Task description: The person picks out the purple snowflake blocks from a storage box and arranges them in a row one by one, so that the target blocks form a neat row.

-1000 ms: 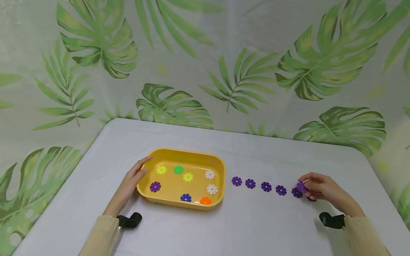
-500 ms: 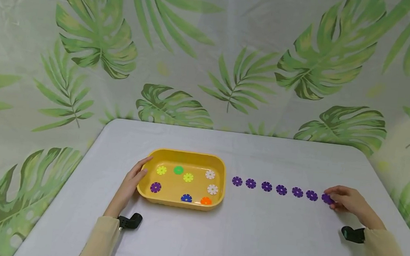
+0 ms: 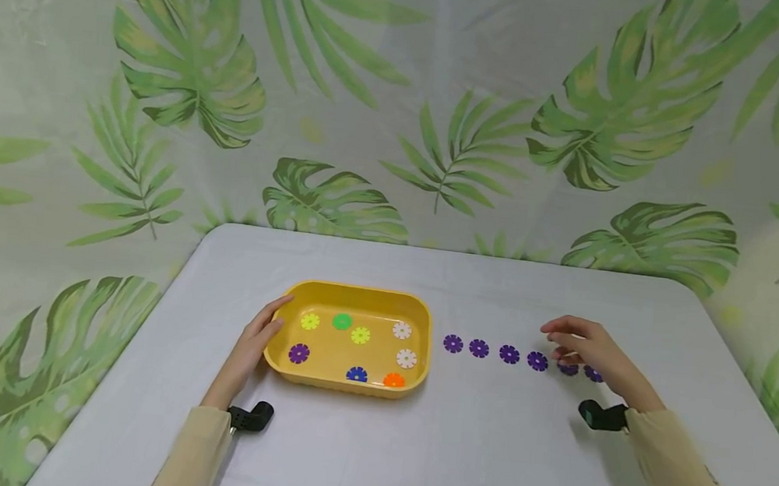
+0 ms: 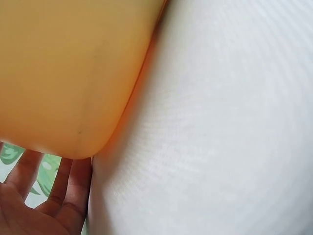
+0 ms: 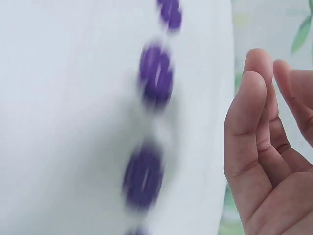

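My left hand [image 3: 248, 351] rests against the left side of a yellow plastic tray [image 3: 342, 385]. In the left wrist view its fingers [image 4: 78, 188] lie straight along the outside of the tray's wall [image 4: 63, 78]; the fingertips are partly hidden there. Above the row of purple snowflake discs [image 3: 509, 355], my right hand [image 3: 593, 353] is raised with nothing between its loosely bent fingers. The right wrist view has the thumb and fingers [image 5: 244, 107] apart from a blurred purple disc [image 5: 156, 76]. The right end of the row is hidden behind this hand.
Inside the tray lie yellow [image 3: 360, 336], green [image 3: 342, 322], white [image 3: 406, 359], blue [image 3: 356, 374], orange [image 3: 393, 380] and purple [image 3: 298, 353] snowflake discs. A white cloth covers the table [image 3: 454, 453]; a leaf-patterned curtain [image 3: 476, 71] hangs behind it.
My right hand carried a purple snowflake disc to the row's right end, let it go, and has moved back left and up. The left hand and the tray have stayed in place.
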Motion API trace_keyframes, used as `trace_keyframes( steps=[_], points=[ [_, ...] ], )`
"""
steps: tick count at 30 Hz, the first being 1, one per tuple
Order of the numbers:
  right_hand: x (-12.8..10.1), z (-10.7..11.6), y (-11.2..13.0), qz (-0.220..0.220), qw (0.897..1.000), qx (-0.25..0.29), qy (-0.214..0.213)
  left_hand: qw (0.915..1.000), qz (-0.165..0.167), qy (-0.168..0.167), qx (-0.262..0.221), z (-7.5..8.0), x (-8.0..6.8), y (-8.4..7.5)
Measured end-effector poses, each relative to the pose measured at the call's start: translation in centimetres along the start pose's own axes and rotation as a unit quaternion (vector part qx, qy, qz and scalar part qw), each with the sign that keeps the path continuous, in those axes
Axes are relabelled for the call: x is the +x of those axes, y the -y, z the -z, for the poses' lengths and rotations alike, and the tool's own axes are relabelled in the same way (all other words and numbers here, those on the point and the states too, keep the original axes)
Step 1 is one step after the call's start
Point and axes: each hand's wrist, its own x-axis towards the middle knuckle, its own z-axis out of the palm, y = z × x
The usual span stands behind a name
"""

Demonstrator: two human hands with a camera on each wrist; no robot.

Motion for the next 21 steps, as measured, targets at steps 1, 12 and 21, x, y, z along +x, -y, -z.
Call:
trace_keyframes(
  steps=[1, 12, 21],
  points=[
    [0.6, -0.9, 0.7, 0.006, 1.0, 0.009, 0.01, 1.0, 0.0, 0.0, -0.001, 0.0, 0.0, 0.0],
    [6.7, -11.7, 9.6, 0.047, 0.988, 0.059, 0.133, 1.0, 0.003, -0.002, -0.004, 0.0, 0.3, 0.5],
    [10.0, -19.8, 14.5, 0.065, 0.964, 0.076, 0.245, 0.9998, -0.003, -0.017, 0.005, 0.3, 1.3, 3.2]
  ],
)
